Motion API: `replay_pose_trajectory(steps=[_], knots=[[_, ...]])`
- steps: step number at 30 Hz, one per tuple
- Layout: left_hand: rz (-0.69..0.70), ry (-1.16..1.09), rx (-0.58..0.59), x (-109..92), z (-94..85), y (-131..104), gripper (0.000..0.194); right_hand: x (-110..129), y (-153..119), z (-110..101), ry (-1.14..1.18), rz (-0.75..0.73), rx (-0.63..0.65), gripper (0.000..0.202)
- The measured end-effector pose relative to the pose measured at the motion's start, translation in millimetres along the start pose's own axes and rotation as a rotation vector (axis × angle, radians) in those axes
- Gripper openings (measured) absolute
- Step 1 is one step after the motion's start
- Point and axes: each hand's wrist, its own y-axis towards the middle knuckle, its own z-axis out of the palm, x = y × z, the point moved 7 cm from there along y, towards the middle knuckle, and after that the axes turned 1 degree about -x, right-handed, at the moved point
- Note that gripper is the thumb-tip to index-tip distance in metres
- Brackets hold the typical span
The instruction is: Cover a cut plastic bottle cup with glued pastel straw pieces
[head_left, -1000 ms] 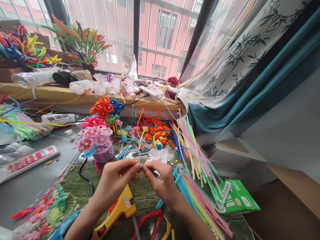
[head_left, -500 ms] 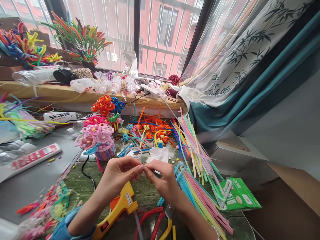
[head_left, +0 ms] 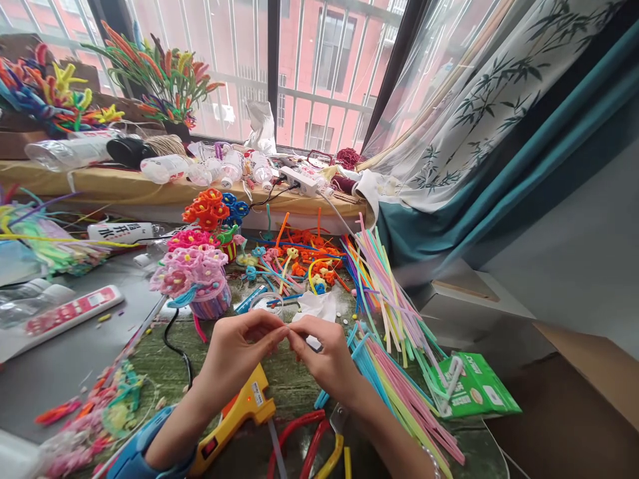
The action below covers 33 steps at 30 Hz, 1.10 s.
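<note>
My left hand (head_left: 239, 346) and my right hand (head_left: 322, 349) meet fingertip to fingertip over the green table (head_left: 170, 392). Thumb and forefinger of each are pinched together; whatever lies between them is too small or too hidden to name. Below my left hand rests a yellow glue gun (head_left: 242, 412) with an orange trigger. Pliers with red handles (head_left: 304, 432) and a tool with a yellow handle (head_left: 332, 459) lie under my right wrist. Behind my fingers is a crumpled white tissue (head_left: 317, 307).
Bundles of pipe cleaners (head_left: 404, 399) lie at the right beside a green packet (head_left: 482, 386). A pot of pink pipe-cleaner flowers (head_left: 192, 279) stands at the left. Loose orange flowers (head_left: 312, 249) fill the back. Bottles (head_left: 167, 168) line the windowsill.
My hands stay pinched together in nearly the same spot. My left forearm has shifted slightly right, and the fingers have turned a little.
</note>
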Motion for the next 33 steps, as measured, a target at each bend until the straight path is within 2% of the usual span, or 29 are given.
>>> replay_pose_trajectory(steps=[8, 13, 17, 19, 22, 25, 28, 33], knots=[[0.152, 0.246, -0.007, -7, -1.6, 2, 0.013, 0, 0, 1, 0.044, 0.014, 0.016, 0.017], [0.17, 0.353, -0.087, -19, -4.9, -2, 0.016, -13, 1, 4, 0.284, 0.147, 0.016, 0.018], [0.139, 0.358, -0.17, -22, -11.6, -5, 0.018, -24, 3, -3, 0.341, 0.204, -0.117, 0.02], [0.132, 0.383, -0.144, -21, -8.8, -4, 0.02, -31, 2, -7, 0.382, 0.247, -0.194, 0.022], [0.092, 0.403, -0.037, -15, 2.8, -2, 0.021, -43, 0, -4, 0.607, 0.395, -0.235, 0.024], [0.021, 0.324, 0.013, -8, 10.3, -2, 0.022, -48, -3, 2, 0.787, 0.495, -0.235, 0.026], [-0.053, 0.111, 0.031, -5, 12.1, -4, 0.024, -48, -3, 1, 0.817, 0.523, -0.223, 0.028], [-0.18, -0.182, 0.016, -1, 5.8, -3, 0.025, -42, 1, -10, 0.705, 0.421, -0.197, 0.026]])
